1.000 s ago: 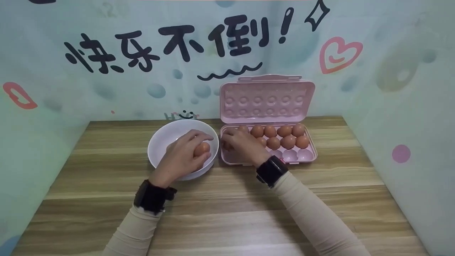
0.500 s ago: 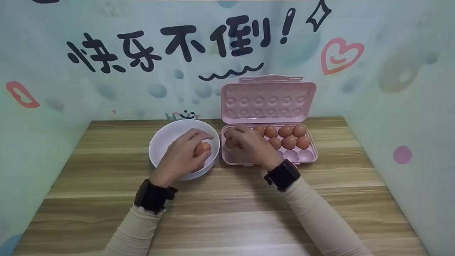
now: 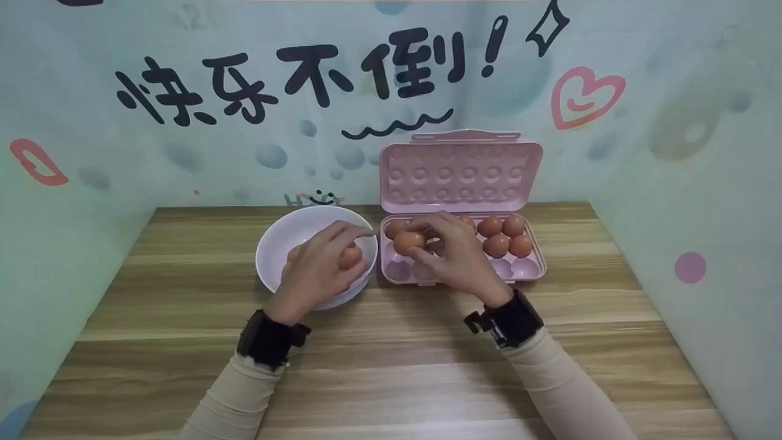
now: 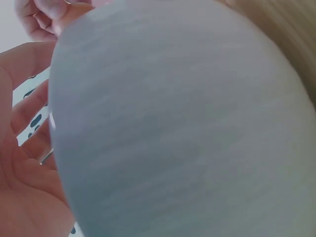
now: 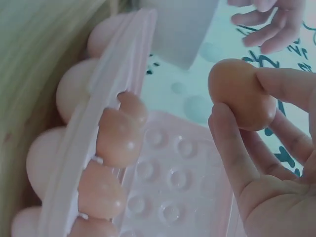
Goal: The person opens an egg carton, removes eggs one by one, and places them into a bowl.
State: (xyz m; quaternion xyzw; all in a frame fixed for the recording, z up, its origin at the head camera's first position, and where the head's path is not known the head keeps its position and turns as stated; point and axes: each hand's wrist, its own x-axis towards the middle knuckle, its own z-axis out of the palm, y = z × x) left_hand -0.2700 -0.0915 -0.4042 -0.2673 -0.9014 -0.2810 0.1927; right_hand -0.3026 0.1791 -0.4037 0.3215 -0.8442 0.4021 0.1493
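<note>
My left hand is over the white bowl, its fingers spread and nothing visible in its grasp. Brown eggs show in the bowl on both sides of this hand, one egg left of it. The bowl's wall hides part of the left hand in the left wrist view. My right hand pinches an egg between thumb and fingertips, raised above the pink egg carton. Several eggs sit in the carton's back two rows; the right hand covers some of them.
The carton's pink lid stands raised at the back, near the printed wall sheet. Bowl and carton stand side by side on the wooden table. Front-row cups in the carton hold no visible eggs.
My right hand has lifted an egg from the carton's left end and drawn back to the right with it. The left hand has shifted slightly over the bowl, uncovering another egg.
</note>
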